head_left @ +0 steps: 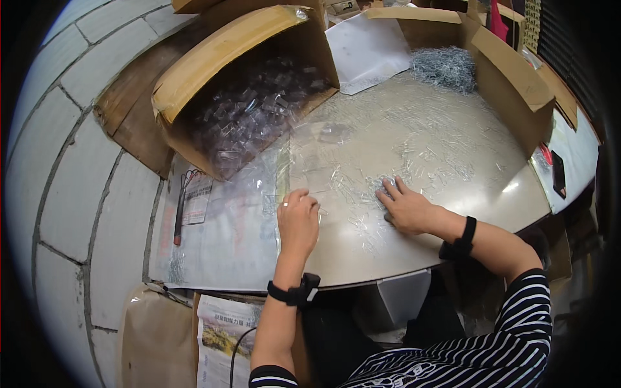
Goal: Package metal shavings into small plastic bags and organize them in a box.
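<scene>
My left hand (297, 216) rests on the round table top (453, 194), its fingers curled on the edge of a clear plastic bag (304, 161) that lies flat there. My right hand (404, 207) lies flat, fingers spread, pressing on small clear and metal bits scattered over the table (388, 149). Both wrists wear black bands.
A tipped cardboard box (226, 58) full of small clear plastic pieces stands at the back left. A pile of grey metal pins (446, 68) lies at the back beside another cardboard box (511, 84). A white sheet (369, 52) leans behind. A red-handled tool (180, 213) lies on the left.
</scene>
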